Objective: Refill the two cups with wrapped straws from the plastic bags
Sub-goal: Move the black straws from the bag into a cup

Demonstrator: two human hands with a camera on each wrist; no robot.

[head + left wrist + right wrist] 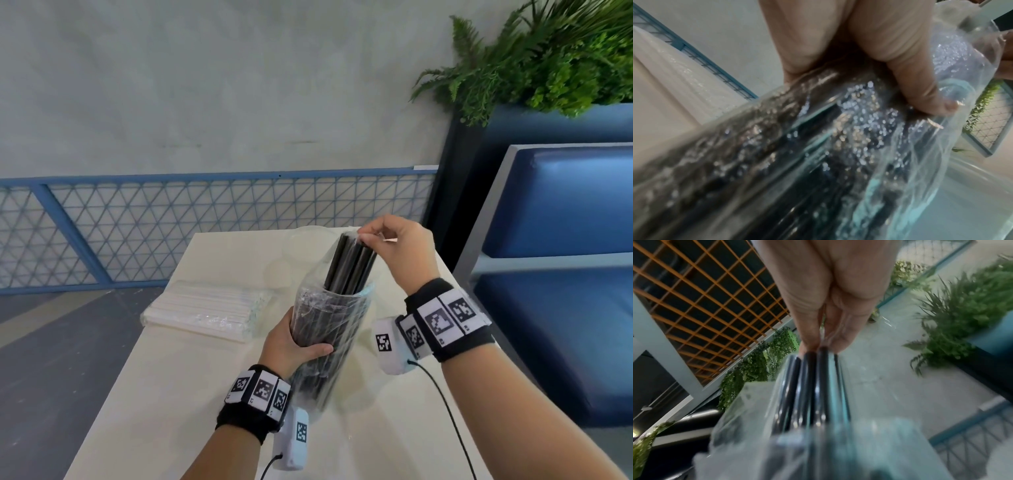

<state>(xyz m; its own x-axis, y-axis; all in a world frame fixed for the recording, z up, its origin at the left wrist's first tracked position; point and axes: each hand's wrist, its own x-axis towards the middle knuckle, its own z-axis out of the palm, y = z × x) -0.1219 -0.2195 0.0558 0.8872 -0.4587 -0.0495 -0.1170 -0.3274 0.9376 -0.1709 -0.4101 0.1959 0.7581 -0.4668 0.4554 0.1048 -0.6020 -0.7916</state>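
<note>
A clear plastic bag of black wrapped straws [330, 329] is held tilted above the white table [191, 394]. My left hand [294, 342] grips its middle, thumb across the front; in the left wrist view the thumb [916, 81] presses on the bag [797, 154]. My right hand [387, 240] pinches the tops of several black straws [352, 263] that stick out of the bag's open mouth. In the right wrist view its fingertips [830, 337] close on the straw ends [812, 378]. Two clear cups [301, 246] stand behind the bag, mostly hidden.
A second bag of white wrapped straws [209, 308] lies flat on the table's left side. A blue mesh railing [137, 233] runs behind the table. A blue padded bench [561, 274] and green plants [548, 58] stand at the right.
</note>
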